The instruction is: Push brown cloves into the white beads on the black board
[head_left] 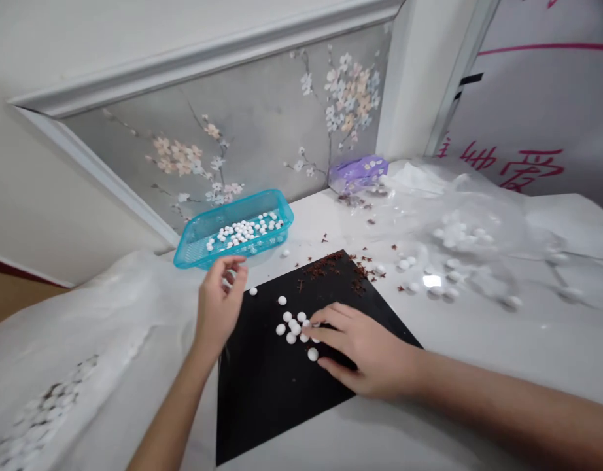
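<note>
My left hand (220, 302) is raised by the left edge of a black mat (262, 399), just in front of a blue plastic basket (184, 257). Its fingers curl round small white balls, partly hidden in the palm. On the mat lies a cluster of matching white balls (291, 338). My right hand (365, 350) reaches over them from the right, palm down, fingers apart, fingertips at the cluster's right side. One white ball (312, 354) sits near its thumb. Whether any ball is under the fingers is hidden.
Small dark red-brown pieces (326, 265) are scattered over the mat's far corner. More white balls lie in the basket. A clear plastic bag (498, 229) and a purple packet (359, 173) stand at the right back. At left, a whitish bag (51, 405) holds many balls. A framed floral panel (262, 131) closes off the back.
</note>
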Motion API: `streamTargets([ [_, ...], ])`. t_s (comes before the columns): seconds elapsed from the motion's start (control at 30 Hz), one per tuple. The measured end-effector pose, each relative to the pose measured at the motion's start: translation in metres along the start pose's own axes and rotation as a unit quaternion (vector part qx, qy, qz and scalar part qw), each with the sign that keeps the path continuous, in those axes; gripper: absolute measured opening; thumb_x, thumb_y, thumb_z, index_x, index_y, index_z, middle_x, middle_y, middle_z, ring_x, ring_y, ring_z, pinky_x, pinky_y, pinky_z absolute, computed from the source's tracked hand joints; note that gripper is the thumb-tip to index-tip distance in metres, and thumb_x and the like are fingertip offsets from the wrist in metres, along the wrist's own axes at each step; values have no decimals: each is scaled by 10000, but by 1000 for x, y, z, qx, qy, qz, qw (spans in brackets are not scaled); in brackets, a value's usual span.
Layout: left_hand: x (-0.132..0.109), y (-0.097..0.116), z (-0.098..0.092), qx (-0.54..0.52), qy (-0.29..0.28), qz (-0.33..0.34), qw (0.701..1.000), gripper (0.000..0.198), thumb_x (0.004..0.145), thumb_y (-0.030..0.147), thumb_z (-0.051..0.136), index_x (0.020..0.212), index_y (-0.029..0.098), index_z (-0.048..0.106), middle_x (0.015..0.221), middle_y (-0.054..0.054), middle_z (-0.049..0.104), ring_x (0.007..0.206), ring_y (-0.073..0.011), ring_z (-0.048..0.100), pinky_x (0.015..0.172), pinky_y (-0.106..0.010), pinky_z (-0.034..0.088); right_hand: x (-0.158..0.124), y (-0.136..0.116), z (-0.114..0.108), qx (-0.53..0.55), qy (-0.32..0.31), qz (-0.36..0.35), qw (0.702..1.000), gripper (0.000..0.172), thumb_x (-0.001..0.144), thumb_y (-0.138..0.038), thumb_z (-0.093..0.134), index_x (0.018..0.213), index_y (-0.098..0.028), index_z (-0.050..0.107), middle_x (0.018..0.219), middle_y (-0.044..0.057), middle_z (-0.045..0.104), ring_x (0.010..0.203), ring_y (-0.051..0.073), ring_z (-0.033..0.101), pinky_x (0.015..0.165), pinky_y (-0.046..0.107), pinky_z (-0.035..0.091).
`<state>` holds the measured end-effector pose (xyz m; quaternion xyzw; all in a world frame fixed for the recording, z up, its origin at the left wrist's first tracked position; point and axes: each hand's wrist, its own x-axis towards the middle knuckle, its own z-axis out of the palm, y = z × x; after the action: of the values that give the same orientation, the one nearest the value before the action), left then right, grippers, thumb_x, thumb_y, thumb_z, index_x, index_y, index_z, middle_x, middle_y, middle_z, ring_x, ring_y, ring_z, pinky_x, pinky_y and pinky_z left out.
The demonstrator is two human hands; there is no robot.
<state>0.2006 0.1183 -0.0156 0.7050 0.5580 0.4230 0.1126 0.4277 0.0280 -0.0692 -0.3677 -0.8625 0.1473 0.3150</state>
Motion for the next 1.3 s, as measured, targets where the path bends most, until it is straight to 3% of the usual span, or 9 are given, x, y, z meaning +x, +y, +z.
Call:
streamTargets([
  [0.07, -10, -19, 18, 100, -12, 29, 995, 261, 795, 305, 538, 1022, 182, 578, 1039, -102, 557, 969, -262, 533, 816, -417, 470, 4, 15, -9, -41, 50, 26, 998, 315, 828, -190, 487, 1122, -137, 587, 1063, 123, 578, 941, 226, 514, 843, 404, 460],
  [0.13, -18, -35, 29, 204, -43, 69, 976, 313, 831, 309, 464, 1088, 151, 548, 1114, -147, 526, 1088, -311, 474, 902, -466, 410, 6, 34, -17, -91, 118, 113, 982, 278, 829, -159, 462, 1060, -141, 615, 1009, 120, 592, 919, 228, 519, 825, 399, 463],
  [0.23, -24, -47, 34, 254, -76, 94, 960, 307, 876, 314, 378, 1033, 140, 575, 1031, -149, 575, 1009, -313, 507, 886, -471, 401, 5, 58, -23, -143, 127, 215, 958, 206, 801, -167, 489, 926, -153, 652, 920, 102, 607, 872, 237, 539, 780, 398, 466],
  [0.43, -26, -42, 32, 231, -95, 96, 963, 229, 867, 320, 410, 822, 183, 588, 840, -92, 610, 841, -265, 544, 801, -406, 427, 3, 61, -20, -152, 103, 233, 955, 208, 815, -152, 456, 719, -170, 640, 834, 74, 614, 800, 212, 557, 734, 360, 445],
  [0.67, -29, -38, 34, 127, -83, 67, 986, 199, 817, 329, 519, 952, 189, 565, 840, -44, 626, 779, -197, 583, 775, -341, 459, 3, 57, -19, -165, 100, 242, 951, 143, 783, -197, 505, 744, -182, 642, 883, 72, 621, 861, 238, 554, 770, 402, 411],
  [0.83, -39, -7, 40, -22, -39, 13, 999, 208, 835, 357, 512, 933, 181, 562, 871, -35, 628, 770, -147, 602, 728, -264, 489, 2, 59, -17, -139, 120, 236, 954, 187, 818, -150, 468, 689, -187, 600, 862, 71, 607, 850, 231, 535, 745, 380, 432],
  [1.0, -74, 47, 53, -232, -63, -98, 966, 175, 840, 348, 537, 951, 220, 583, 803, -2, 631, 712, -108, 603, 663, -204, 486, 3, 53, -18, -40, 217, 218, 951, 156, 884, -203, 426, 822, -185, 568, 892, 69, 577, 797, 177, 552, 705, 311, 466],
  [1.13, -97, 61, 66, -290, -134, -142, 937, 185, 793, 312, 607, 955, 224, 592, 793, -6, 615, 721, -113, 603, 638, -197, 492, 4, 40, -15, 99, 242, 238, 936, 128, 872, -260, 476, 860, -186, 580, 844, 40, 630, 744, 149, 595, 672, 283, 479],
  [1.3, -97, 57, 72, -300, -161, -142, 929, 116, 747, 258, 655, 849, 208, 633, 824, -11, 642, 746, -113, 608, 677, -194, 498, 7, 24, -11, 351, 200, 357, 843, 214, 732, -355, 658, 820, -159, 648, 776, 48, 691, 704, 163, 641, 645, 285, 499],
])
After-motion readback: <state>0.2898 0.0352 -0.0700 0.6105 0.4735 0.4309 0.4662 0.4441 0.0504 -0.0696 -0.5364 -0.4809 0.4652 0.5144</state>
